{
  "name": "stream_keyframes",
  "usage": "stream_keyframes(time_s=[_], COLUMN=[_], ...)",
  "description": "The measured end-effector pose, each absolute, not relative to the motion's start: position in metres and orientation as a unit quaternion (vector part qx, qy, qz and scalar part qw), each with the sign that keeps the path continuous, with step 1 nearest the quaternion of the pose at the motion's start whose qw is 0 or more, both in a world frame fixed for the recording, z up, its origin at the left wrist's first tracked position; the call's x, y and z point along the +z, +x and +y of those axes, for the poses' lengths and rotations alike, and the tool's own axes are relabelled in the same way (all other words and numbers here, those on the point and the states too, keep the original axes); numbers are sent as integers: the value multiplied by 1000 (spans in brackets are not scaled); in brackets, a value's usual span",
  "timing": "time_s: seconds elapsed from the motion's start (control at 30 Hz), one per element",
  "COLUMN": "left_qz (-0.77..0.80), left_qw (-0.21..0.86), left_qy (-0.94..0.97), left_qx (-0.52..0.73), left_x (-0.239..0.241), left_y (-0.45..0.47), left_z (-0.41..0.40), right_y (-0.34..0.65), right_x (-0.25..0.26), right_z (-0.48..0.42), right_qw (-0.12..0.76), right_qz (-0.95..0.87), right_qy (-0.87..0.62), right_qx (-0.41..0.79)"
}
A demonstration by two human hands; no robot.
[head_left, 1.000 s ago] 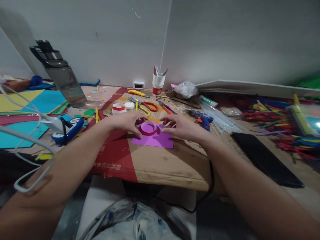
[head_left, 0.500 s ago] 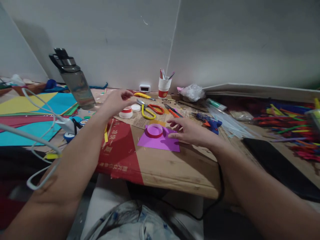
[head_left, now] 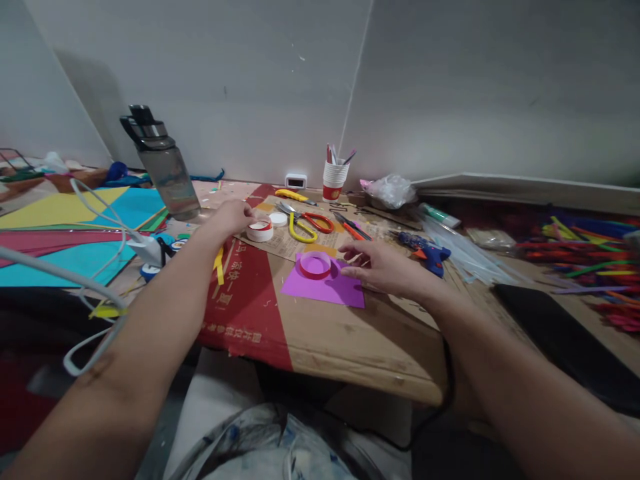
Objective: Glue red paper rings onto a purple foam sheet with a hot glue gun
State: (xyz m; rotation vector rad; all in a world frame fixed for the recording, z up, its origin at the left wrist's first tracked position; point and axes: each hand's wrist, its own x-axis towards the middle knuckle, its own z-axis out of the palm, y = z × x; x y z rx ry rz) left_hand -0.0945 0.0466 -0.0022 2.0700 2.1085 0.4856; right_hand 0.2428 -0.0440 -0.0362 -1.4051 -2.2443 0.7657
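My left hand (head_left: 233, 217) reaches to the back left and rests against a white tape roll with a red band (head_left: 260, 231); its fingers curl at the roll's left side. My right hand (head_left: 380, 267) lies flat with fingers spread on the right edge of a purple paper sheet (head_left: 325, 287). A red paper ring (head_left: 315, 265) stands on that sheet, just left of my right fingertips. A second small white roll (head_left: 278, 219) sits beside the tape roll. Everything lies on a cardboard sheet (head_left: 350, 333).
Yellow and red scissors (head_left: 305, 224), a yellow cutter (head_left: 291, 195), a cup of pens (head_left: 334, 180), a blue glue gun (head_left: 425, 251) and a grey water bottle (head_left: 167, 170) crowd the back. Coloured paper (head_left: 60, 220) lies left, coloured sticks (head_left: 575, 247) right, a black slab (head_left: 565, 340) near right.
My left hand left the red ring, swung up and left, then came down onto the tape roll. My right hand stayed on the purple sheet. The camera turned left.
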Motion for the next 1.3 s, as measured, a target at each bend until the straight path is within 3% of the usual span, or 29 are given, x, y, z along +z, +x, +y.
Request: stream_keyframes(time_s=[0.57, 0.8, 1.07, 1.3], left_qz=[649, 601, 645, 422], left_qw=[99, 108, 105, 176], left_qy=[693, 771, 737, 888], left_qx=[297, 179, 170, 44], left_x=[2, -1, 0, 2], left_y=[-81, -65, -80, -71], left_z=[37, 29, 36, 30], right_y=[243, 243, 242, 243], right_x=[-40, -40, -38, -35], right_z=[-44, -45, -45, -45], right_qw=[193, 188, 166, 154], right_qz=[-813, -812, -817, -819], right_qy=[-488, -490, -491, -496], right_qx=[253, 254, 252, 244])
